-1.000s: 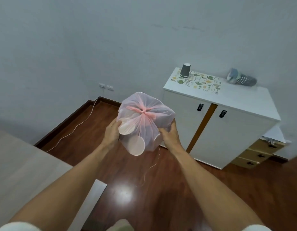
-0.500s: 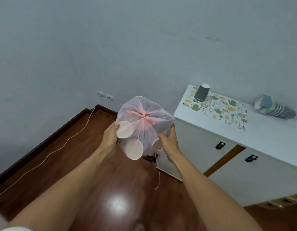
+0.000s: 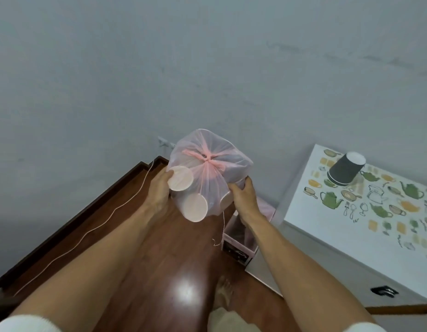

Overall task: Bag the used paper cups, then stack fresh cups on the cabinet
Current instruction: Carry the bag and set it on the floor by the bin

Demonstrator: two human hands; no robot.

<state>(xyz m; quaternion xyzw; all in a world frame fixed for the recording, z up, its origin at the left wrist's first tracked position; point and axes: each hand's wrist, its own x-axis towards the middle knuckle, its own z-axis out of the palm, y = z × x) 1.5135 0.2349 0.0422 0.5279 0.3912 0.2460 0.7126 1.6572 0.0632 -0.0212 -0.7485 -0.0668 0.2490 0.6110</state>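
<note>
I hold a translucent pink bag (image 3: 215, 154) tied shut with a pink knot on top. Pale paper cups press against its skin from inside. My left hand (image 3: 158, 188) grips its left side and my right hand (image 3: 243, 197) grips its right side, both over the wooden floor. A white cabinet (image 3: 305, 200) with a teapot-print top stands at the right. One dark grey paper cup (image 3: 345, 170) stands upside down on that top.
A small pink bin (image 3: 238, 243) with a liner stands on the floor against the cabinet's left side, just below my right wrist. A thin white cable (image 3: 88, 232) runs along the skirting at the left. My bare foot (image 3: 224, 291) shows below.
The view has moved closer to the cabinet and the wall. The bag stays held between both hands. The pink bin has come into sight; the lying cup stack has left the frame.
</note>
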